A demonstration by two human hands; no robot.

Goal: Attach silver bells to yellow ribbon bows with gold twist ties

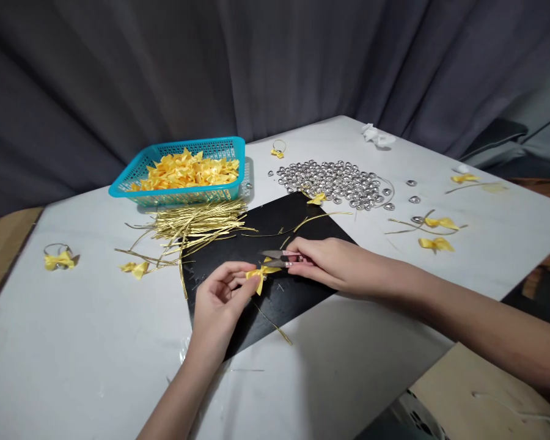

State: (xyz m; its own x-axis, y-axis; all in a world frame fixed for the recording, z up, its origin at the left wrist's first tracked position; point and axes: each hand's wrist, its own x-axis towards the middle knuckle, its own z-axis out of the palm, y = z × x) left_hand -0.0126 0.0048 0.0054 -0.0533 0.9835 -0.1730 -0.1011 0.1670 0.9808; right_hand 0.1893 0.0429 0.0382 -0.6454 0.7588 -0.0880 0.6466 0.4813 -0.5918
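Observation:
My left hand (224,296) pinches a yellow ribbon bow (260,282) between thumb and fingertips above the black mat (238,330). A small silver bead shows at the bow's middle. In my right hand (323,263) is a pair of small thread snips (277,259), its dark blades parted and pointing left. The blades lie over the bow's upper right side; whether they touch it I cannot tell. A gold twist tie (272,322) slants down toward the mat's front edge below the bow.
A blue basket (132,194) holds many yellow bows. Gold twist ties (201,223) are heaped before it. Silver beads (334,182) spread at the back. Loose bows (435,244) lie at right, and a bow on a ring of wire (59,260) sits at left.

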